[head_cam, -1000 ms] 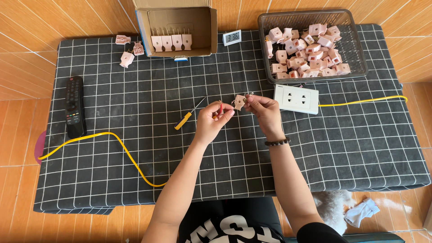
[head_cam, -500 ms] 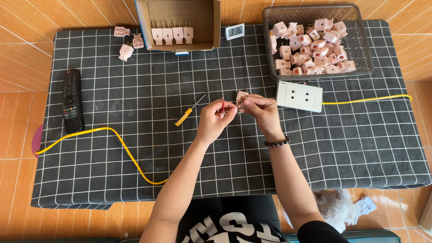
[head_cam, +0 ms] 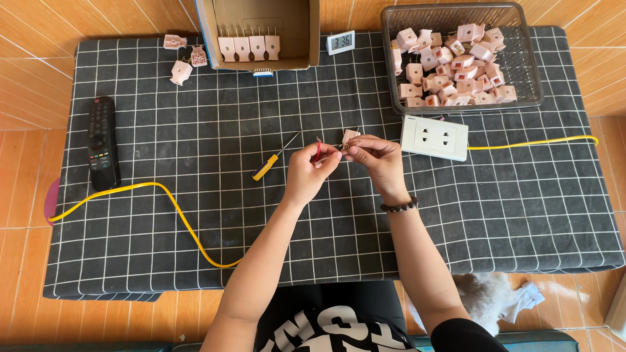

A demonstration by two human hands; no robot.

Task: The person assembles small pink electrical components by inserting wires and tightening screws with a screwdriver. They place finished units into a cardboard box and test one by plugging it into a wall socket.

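While four plugs (head_cam: 248, 47) stand boxed, my left hand (head_cam: 306, 173) pinches a red wire (head_cam: 317, 151), my right hand (head_cam: 377, 160) grips one pink plug (head_cam: 350, 137); the basket (head_cam: 521, 65) holds many more.

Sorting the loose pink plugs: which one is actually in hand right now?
The pink plug pinched between both hands above mid-table; the others lie in the basket, cardboard box, or top-left.

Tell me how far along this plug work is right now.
Done, apparently: four pink plugs stand in a row in the cardboard box. In hand: the left hand pinches a red wire end while the right hand holds one pink plug. Left: the wire basket holds a heap of plugs; three loose plugs lie beside the box.
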